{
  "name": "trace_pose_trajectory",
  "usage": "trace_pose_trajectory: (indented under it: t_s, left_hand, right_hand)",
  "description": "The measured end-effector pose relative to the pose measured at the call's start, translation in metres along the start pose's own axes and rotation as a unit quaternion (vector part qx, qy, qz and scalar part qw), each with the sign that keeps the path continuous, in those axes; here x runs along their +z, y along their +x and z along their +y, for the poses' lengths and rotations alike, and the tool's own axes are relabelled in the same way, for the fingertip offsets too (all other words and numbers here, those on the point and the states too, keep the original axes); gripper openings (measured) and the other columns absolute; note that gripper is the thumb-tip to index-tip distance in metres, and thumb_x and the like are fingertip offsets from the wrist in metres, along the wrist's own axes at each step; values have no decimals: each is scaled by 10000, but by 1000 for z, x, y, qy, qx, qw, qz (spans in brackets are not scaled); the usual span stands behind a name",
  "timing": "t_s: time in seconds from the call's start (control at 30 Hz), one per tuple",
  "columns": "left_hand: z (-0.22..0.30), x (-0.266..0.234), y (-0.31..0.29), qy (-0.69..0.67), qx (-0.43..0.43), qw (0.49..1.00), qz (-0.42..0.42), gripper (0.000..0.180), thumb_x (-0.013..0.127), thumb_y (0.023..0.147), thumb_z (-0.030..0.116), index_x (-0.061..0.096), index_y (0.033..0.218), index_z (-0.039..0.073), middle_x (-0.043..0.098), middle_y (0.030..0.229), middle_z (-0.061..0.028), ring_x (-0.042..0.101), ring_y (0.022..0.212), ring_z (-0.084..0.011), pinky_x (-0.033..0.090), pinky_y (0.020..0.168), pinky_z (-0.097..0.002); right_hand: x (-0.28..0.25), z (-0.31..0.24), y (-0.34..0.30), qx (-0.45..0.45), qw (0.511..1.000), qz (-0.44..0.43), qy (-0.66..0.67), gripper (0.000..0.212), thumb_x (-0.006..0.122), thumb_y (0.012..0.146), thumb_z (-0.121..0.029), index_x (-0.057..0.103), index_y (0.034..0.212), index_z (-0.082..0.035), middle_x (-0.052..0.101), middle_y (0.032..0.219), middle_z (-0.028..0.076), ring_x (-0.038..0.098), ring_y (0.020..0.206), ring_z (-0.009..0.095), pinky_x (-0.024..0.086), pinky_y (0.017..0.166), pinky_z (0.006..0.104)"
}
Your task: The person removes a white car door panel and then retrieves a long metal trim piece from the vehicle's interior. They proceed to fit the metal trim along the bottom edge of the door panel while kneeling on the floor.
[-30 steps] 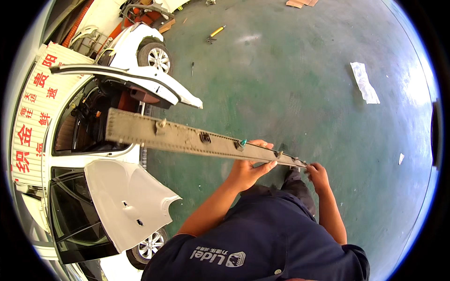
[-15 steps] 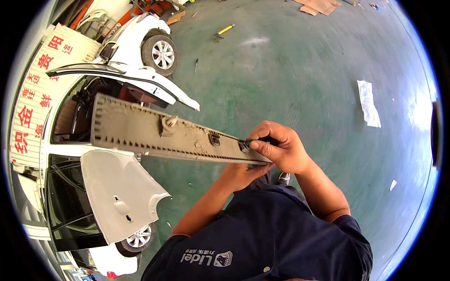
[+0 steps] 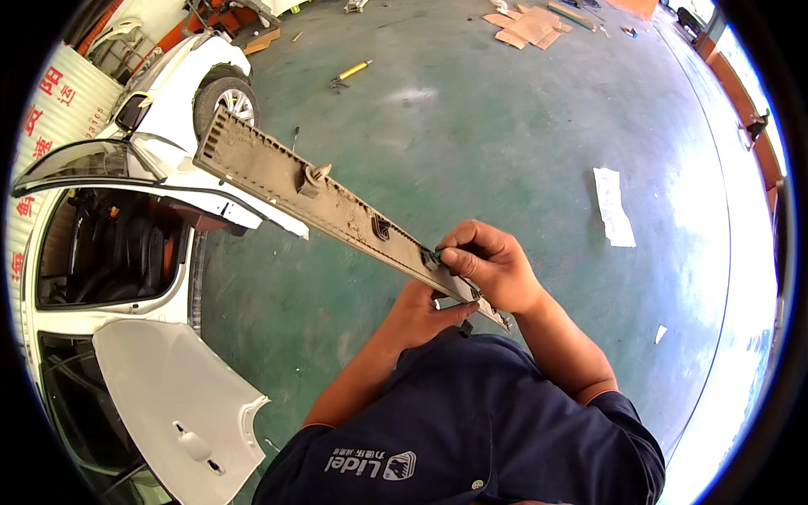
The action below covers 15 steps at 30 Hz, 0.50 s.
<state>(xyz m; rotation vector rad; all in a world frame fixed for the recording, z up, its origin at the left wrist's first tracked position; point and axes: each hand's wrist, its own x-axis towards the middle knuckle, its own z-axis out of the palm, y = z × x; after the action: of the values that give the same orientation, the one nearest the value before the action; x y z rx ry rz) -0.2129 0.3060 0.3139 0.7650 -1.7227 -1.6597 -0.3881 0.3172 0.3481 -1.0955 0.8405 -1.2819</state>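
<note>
We hold a long, dusty grey-beige trim strip (image 3: 269, 172) slantwise in front of our dark shirt (image 3: 446, 421), its ribbed underside facing up, the wide end toward the upper left and the narrow end running past our hands at the lower right. Our left hand (image 3: 425, 313) grasps it from below, the thumb lying by the near edge and the other fingers mostly hidden. Our right hand (image 3: 502, 268) pinches a small green clip (image 3: 437, 256) on the strip between thumb and forefinger, the rest of the fingers curled in — whether the clip sits fully in its mount, we cannot quite tell, as the fingertips cover much of it. Farther up the strip stand a dark bracket (image 3: 381, 227) and a pale plug (image 3: 315, 178). To our left is a white car (image 3: 192, 273) with its doors open; on the green floor (image 3: 471, 160) ahead lie a yellow-handled tool (image 3: 354, 71), flattened cardboard (image 3: 532, 28) and, to the right, a white sheet (image 3: 613, 208).
</note>
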Motion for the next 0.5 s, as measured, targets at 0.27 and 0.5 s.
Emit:
trace_pose_trajectory:
  t_s: [0.27, 0.5]
  left_hand:
    - [-13, -47, 33, 75, -5, 997, -20, 290, 791, 851, 159, 654, 1062, 14, 685, 1061, -79, 662, 1025, -212, 523, 887, -370]
    - [-25, -43, 43, -62, 2, 993, 102, 474, 797, 847, 122, 579, 1249, -1, 663, 1140, -118, 668, 1050, -199, 553, 897, -357]
  right_hand:
    - [3, 17, 47, -23, 998, -4, -62, 138, 663, 989, -104, 654, 1083, -4, 674, 1006, 31, 606, 926, 99, 511, 826, 270]
    - [-22, 36, 59, 74, 997, -8, -16, 193, 640, 982, -59, 628, 1155, 26, 697, 1109, 77, 617, 992, 118, 518, 883, 293]
